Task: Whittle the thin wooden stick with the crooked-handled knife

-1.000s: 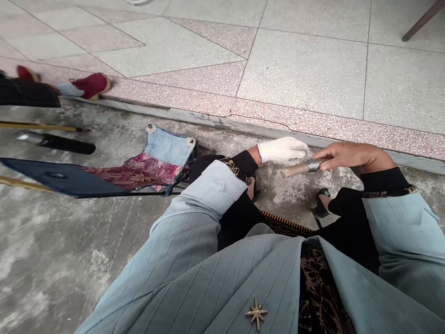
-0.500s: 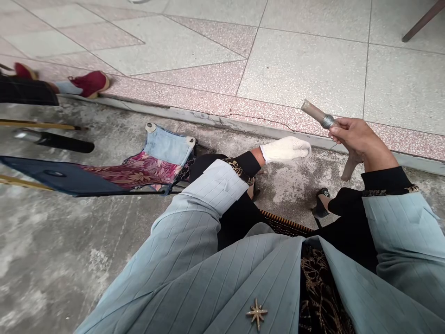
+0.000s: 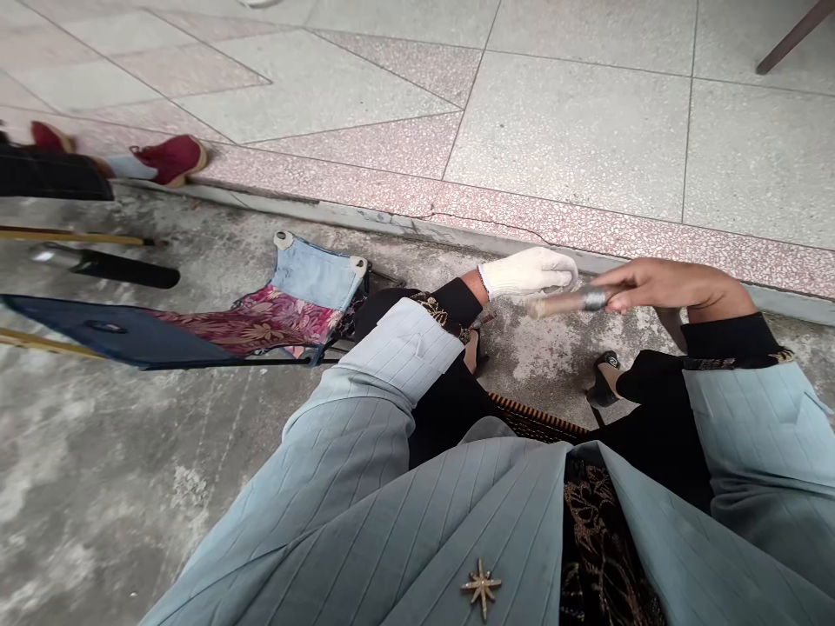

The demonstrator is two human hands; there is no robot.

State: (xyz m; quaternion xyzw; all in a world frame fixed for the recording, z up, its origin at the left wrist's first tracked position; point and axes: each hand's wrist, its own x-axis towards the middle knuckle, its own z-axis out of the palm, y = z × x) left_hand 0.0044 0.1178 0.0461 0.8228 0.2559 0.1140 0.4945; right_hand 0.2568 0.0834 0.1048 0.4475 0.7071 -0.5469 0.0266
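Note:
My left hand (image 3: 527,271), in a white knitted glove, is held over the concrete with its fingers curled and pressed together. Whatever they may pinch is too small or hidden. To its right, my bare right hand (image 3: 665,285) grips a brownish stick (image 3: 554,304) by its wire-wound part. Silver wire (image 3: 593,298) is coiled around the stick. The stick's blurred free end points left, just below the gloved fingertips, and I cannot tell whether they touch. Part of the stick is hidden behind my right hand and wrist.
A low folding chair (image 3: 287,313) with floral and denim fabric stands to the left. Beyond it lies a dark cylinder (image 3: 123,265). Another person's red shoe (image 3: 173,159) rests near the raised tiled edge (image 3: 391,217). A furniture leg (image 3: 792,39) shows top right.
My right hand has turned and brought the stick down and left, swinging its free end under my left hand. The gloved hand has shifted slightly left, and its fingers look more curled.

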